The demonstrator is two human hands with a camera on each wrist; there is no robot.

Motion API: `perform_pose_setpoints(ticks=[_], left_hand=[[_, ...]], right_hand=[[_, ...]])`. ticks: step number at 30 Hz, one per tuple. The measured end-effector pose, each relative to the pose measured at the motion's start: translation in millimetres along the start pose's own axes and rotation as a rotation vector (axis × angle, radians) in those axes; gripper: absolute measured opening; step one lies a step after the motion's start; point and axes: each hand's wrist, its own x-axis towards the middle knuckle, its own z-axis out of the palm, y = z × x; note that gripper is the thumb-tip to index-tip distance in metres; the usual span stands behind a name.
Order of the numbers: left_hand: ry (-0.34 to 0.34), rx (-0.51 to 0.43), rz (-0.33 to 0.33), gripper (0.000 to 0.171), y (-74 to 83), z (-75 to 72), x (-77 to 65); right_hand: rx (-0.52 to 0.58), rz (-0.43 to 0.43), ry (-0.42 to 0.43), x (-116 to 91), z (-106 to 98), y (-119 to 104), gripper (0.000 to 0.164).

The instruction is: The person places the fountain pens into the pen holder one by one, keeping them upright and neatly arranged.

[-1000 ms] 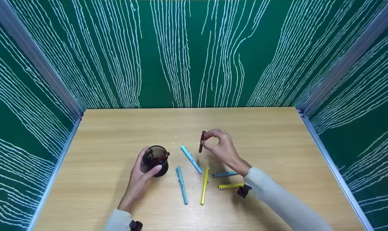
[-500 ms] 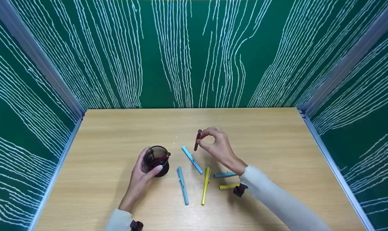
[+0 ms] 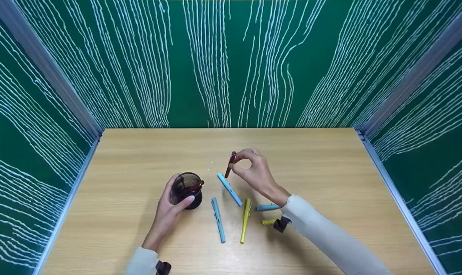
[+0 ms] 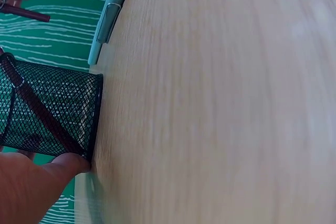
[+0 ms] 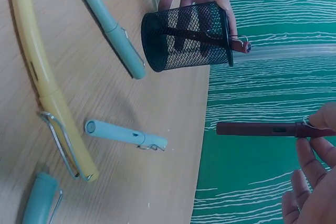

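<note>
My left hand [image 3: 170, 210] grips a black mesh pen cup [image 3: 193, 201] that stands upright on the table. A dark red pen [image 4: 44, 116] leans inside the cup, its clip end poking past the rim. Between thumb and fingertips, my right hand [image 3: 256, 172] pinches another dark red pen [image 3: 230, 165] above the table, right of the cup. That pen hangs nearly upright, slightly tilted, its lower end overlapping the top of a light blue pen [image 3: 230, 189] in the head view. In the right wrist view the held pen [image 5: 257, 129] is gripped near its clip.
On the wooden table [image 3: 139, 152] lie a teal pen [image 3: 218, 220], a yellow pen [image 3: 245, 221], a second teal pen [image 3: 267, 207] and a second yellow pen [image 3: 269, 221], partly covered by the right wrist's camera. Green walls [image 3: 200, 76] with white wavy lines enclose the table.
My right hand has moved left with the dark red pen, coming nearer the cup. The left hand and cup have stayed in place.
</note>
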Motion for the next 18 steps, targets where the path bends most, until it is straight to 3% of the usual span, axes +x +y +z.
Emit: perform_pose_setpoints(ticks=[18], left_hand=[[0.004,-0.006,-0.019,0.091,-0.8,-0.4,0.3]], right_hand=[[0.031,-0.07,-0.006,7.4,16.2,-17.7,0.01]])
